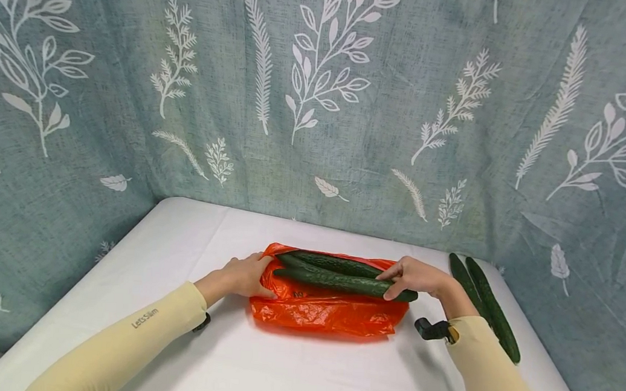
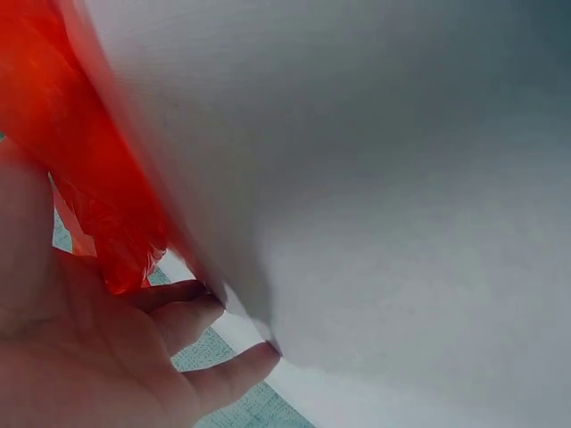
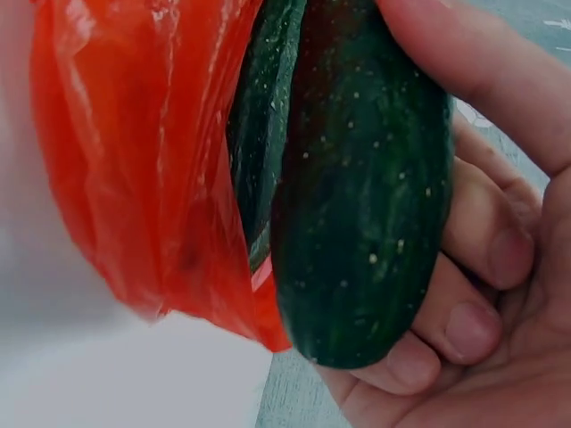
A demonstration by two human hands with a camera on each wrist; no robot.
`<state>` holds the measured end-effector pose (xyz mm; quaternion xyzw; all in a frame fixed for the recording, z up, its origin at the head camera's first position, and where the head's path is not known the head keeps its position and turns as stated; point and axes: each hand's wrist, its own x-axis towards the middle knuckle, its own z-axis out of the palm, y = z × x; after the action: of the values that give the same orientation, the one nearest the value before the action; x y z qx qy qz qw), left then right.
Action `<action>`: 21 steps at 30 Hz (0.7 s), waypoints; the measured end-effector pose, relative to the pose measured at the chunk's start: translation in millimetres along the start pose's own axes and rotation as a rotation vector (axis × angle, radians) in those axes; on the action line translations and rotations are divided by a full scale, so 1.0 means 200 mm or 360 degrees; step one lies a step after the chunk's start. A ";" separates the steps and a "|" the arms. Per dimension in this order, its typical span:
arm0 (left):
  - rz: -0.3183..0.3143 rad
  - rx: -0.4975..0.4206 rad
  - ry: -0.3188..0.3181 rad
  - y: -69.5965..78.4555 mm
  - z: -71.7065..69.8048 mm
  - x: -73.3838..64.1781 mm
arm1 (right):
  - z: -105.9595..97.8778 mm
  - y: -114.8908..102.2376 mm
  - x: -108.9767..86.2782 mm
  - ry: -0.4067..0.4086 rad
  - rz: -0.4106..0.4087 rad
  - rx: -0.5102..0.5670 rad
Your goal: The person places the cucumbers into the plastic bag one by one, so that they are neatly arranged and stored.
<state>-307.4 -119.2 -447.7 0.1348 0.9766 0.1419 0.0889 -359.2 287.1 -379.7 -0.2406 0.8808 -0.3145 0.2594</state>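
A red plastic bag (image 1: pixel 326 316) lies on its side on the table, its opening showing dark green cucumbers. My right hand (image 1: pixel 416 276) grips the right end of the front cucumber (image 1: pixel 334 280), thumb on one side and fingers curled along the other. Close up in the right wrist view, the rounded tip of this cucumber (image 3: pixel 366 232) stands out past the bag's edge. Behind it in the bag lies another cucumber (image 1: pixel 335 262). My left hand (image 1: pixel 239 275) rests against the bag's left end, thumb at the plastic, the other fingers fairly straight with their tips on the table.
Two more cucumbers, one shorter in view (image 1: pixel 467 279) and one longer (image 1: pixel 495 311), lie side by side near the table's right edge, beside my right forearm. The white table (image 1: pixel 290 369) ends at a leaf-patterned grey-green curtain (image 1: pixel 347 180) behind and on both sides.
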 end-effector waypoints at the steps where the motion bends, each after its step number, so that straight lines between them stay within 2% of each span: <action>1: 0.0001 -0.0003 0.0002 0.00 0.00 0.00 | 0.00 0.00 0.01 -0.0002 0.0008 0.0001; 13: 0.0004 0.0012 0.0019 0.00 0.01 0.01 | 0.03 -0.02 0.10 -0.0012 0.0056 -0.0006; 21: 0.0010 0.0037 -0.0019 0.01 0.00 0.01 | 0.06 -0.01 0.11 -0.0043 0.0058 -0.0020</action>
<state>-308.1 -116.3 -447.7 0.1396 0.9772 0.1301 0.0927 -368.9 267.9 -393.1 -0.2302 0.8835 -0.3010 0.2755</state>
